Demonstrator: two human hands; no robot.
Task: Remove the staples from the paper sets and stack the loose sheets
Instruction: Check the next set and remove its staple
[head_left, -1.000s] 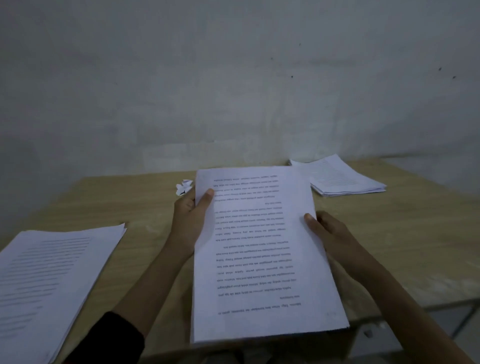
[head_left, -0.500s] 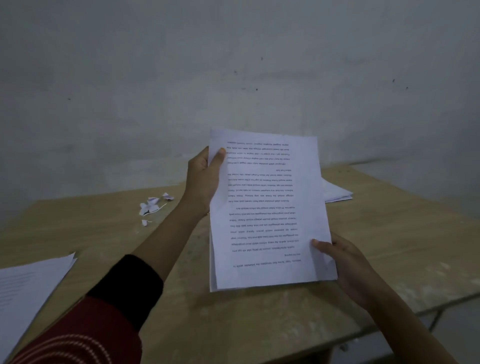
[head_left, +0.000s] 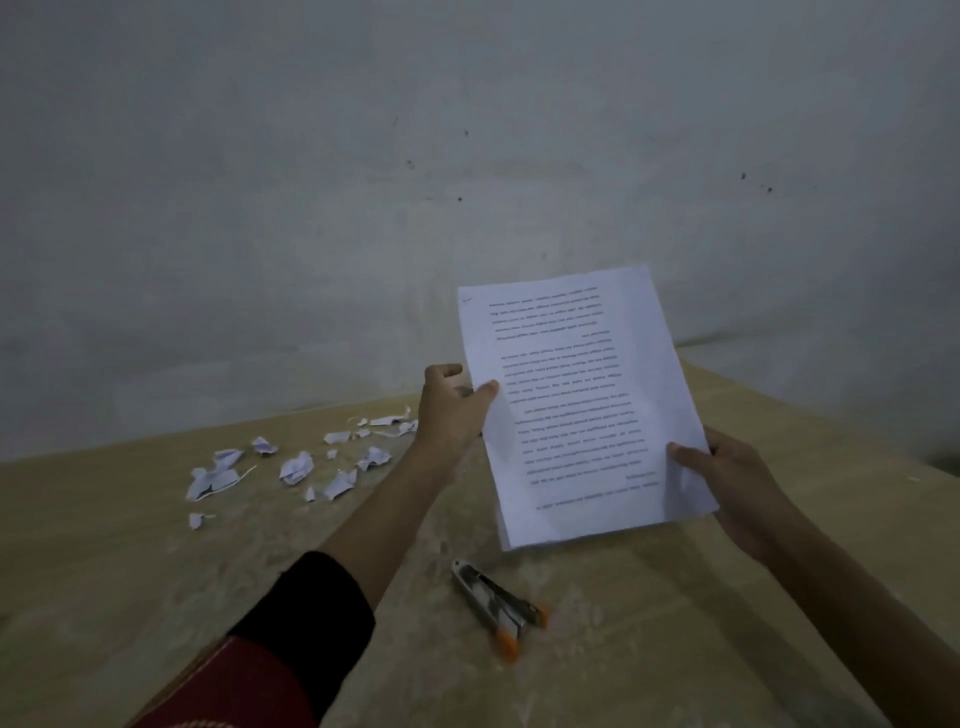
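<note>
Head view: paper set (head_left: 582, 405) held above the wooden table (head_left: 779, 597), tilted, printed text upside down. Left hand (head_left: 449, 415) pinches its left edge, thumb on the front. Right hand (head_left: 737, 483) grips the lower right corner. Staple remover (head_left: 496, 603) lies on the table below the set. Torn paper scraps (head_left: 296, 467) scattered to the left

Single wide-angle view from the person's head, facing forward and down across the table (head_left: 156, 597) toward the wall (head_left: 311, 182). Close range: both forearms enter from the bottom edge. The left hand (head_left: 449, 415) and right hand (head_left: 737, 483) hold the paper set (head_left: 582, 405) right of centre.
</note>
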